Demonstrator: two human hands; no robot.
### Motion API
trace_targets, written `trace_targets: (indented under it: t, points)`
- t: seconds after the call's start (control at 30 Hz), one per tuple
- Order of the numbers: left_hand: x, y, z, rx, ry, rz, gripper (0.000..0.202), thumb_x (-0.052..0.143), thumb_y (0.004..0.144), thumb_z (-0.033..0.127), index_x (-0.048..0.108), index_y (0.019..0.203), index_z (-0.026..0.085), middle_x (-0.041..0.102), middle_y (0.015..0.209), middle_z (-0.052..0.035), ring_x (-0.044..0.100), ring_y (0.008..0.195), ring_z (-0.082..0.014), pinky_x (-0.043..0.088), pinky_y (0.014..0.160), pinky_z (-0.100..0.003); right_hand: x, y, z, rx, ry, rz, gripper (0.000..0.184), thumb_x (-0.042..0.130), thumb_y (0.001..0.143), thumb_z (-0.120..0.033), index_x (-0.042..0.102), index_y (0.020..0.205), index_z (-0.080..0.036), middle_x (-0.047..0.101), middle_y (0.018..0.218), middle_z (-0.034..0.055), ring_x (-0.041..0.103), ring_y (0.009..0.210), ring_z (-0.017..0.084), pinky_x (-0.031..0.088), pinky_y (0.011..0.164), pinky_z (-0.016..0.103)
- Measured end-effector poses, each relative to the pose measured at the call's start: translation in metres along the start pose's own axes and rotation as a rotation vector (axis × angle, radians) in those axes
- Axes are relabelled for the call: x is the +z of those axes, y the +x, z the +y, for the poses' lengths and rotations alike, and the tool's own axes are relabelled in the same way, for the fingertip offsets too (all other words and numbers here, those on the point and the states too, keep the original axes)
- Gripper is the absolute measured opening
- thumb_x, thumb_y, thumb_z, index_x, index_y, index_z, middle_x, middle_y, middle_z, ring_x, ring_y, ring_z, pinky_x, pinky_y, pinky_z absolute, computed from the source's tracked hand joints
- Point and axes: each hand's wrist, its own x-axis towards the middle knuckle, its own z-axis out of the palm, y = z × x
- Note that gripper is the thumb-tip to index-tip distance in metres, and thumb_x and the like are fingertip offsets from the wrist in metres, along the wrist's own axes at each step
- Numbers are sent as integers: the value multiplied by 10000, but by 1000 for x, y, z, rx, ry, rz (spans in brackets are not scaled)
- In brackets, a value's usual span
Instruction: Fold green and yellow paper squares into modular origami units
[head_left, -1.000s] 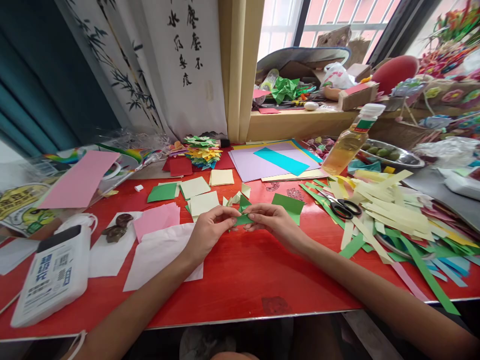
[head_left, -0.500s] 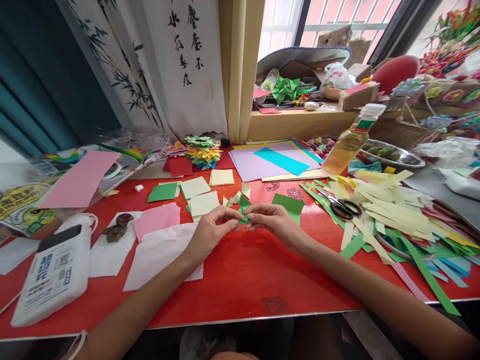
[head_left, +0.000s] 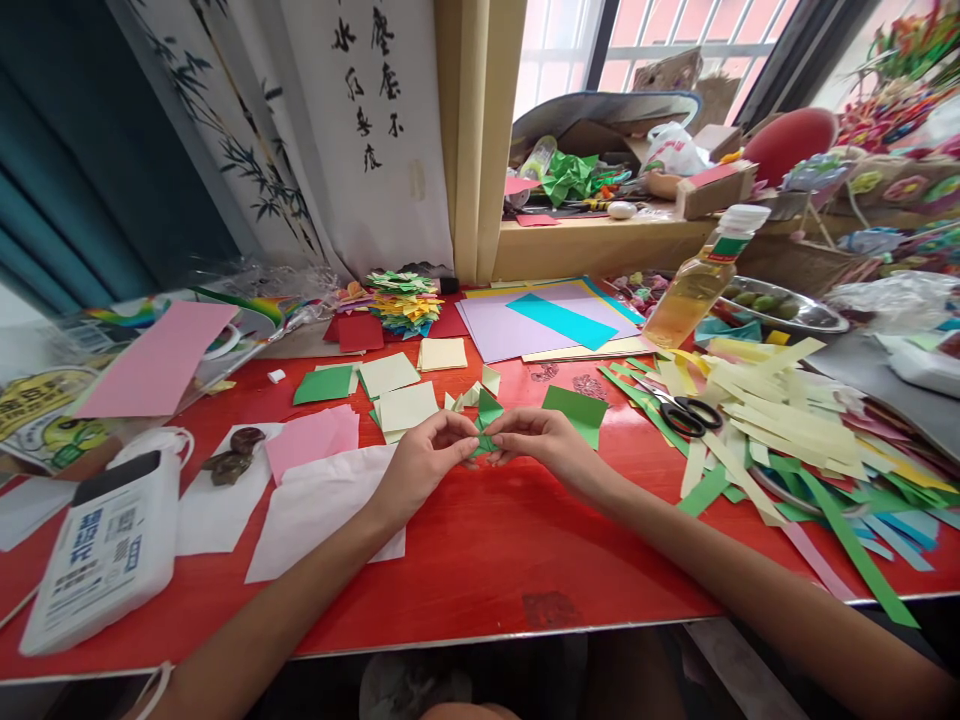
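Between my two hands, just over the red table [head_left: 525,540], is a small folded piece of green paper [head_left: 489,412]. My left hand [head_left: 431,455] pinches its left side, and my right hand [head_left: 544,445] pinches the right side. My fingers cover much of the paper, so the exact folds are hidden. Beyond it lie small folded cream pieces [head_left: 465,398]. A flat green square [head_left: 576,414] sits behind my right hand. Cream squares [head_left: 406,408] and a green square [head_left: 324,385] are spread to the left. Pink paper [head_left: 315,443] and a white sheet [head_left: 322,510] lie by my left forearm.
Black-handled scissors [head_left: 688,413] rest beside a heap of paper strips [head_left: 795,410] on the right. Behind them a bottle [head_left: 694,285] stands near a metal bowl [head_left: 814,315]. A layered paper stack [head_left: 405,305] is at the back; a white wipes pack [head_left: 105,550] lies left.
My fingertips have shifted slightly apart around the green paper, and more of its middle shows. Both hands keep their pinch, and the things on the table have stayed put.
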Motion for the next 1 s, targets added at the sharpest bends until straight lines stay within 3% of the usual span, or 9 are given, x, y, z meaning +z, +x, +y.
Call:
trace_targets:
  t: [0.2, 0.47, 0.67, 0.73, 0.83, 0.93, 1.0]
  points:
    - [0, 1, -1, -32, -16, -98, 127, 536, 755, 216, 479, 857, 165, 541, 783, 8, 551, 688, -104, 483, 620, -239, 0, 0, 2, -8, -28, -39, 98, 585, 733, -201, 614, 812, -148, 609, 710, 13, 614, 653, 122, 495, 672, 280]
    - [0, 4, -5, 35, 22, -92, 122, 525, 751, 186, 433, 832, 178, 495, 748, 31, 509, 615, -75, 433, 621, -225, 4, -1, 2, -52, -8, -29, 313, 554, 776, -258, 480, 1075, -204, 570, 710, -11, 619, 632, 135, 502, 641, 299]
    - [0, 3, -6, 49, 17, -66, 121, 511, 745, 165, 419, 820, 186, 444, 773, 24, 460, 663, -83, 404, 606, -211, 5, 0, 5, -99, -32, -8, 341, 532, 792, -304, 454, 1107, -200, 555, 714, -16, 617, 628, 138, 503, 652, 315]
    - [0, 3, -5, 43, 44, -32, 102, 501, 758, 179, 418, 816, 187, 445, 760, 24, 447, 678, -87, 387, 611, -205, 5, 2, 5, -33, -14, 12, 352, 558, 771, -331, 470, 1079, -184, 581, 720, -5, 618, 628, 141, 503, 649, 315]
    - [0, 2, -4, 60, 104, 18, 89, 509, 755, 185, 429, 793, 183, 447, 768, 22, 437, 712, -88, 369, 635, -198, 7, 2, 5, 67, -30, -15, 252, 579, 748, -352, 551, 886, -142, 612, 695, 20, 617, 635, 143, 495, 647, 294]
    - [0, 1, -2, 79, 132, -8, 83, 518, 744, 174, 436, 750, 176, 439, 744, 29, 428, 679, -75, 364, 620, -184, 10, 0, 6, 71, -20, 14, 216, 560, 761, -352, 557, 754, -136, 612, 635, 19, 601, 593, 128, 475, 622, 267]
    - [1, 0, -2, 51, 97, -40, 82, 507, 754, 196, 428, 740, 178, 426, 696, 41, 409, 576, -56, 356, 531, -171, 13, -1, 7, 69, 4, 66, 212, 557, 763, -350, 552, 746, -138, 603, 607, 12, 583, 556, 117, 456, 588, 249]
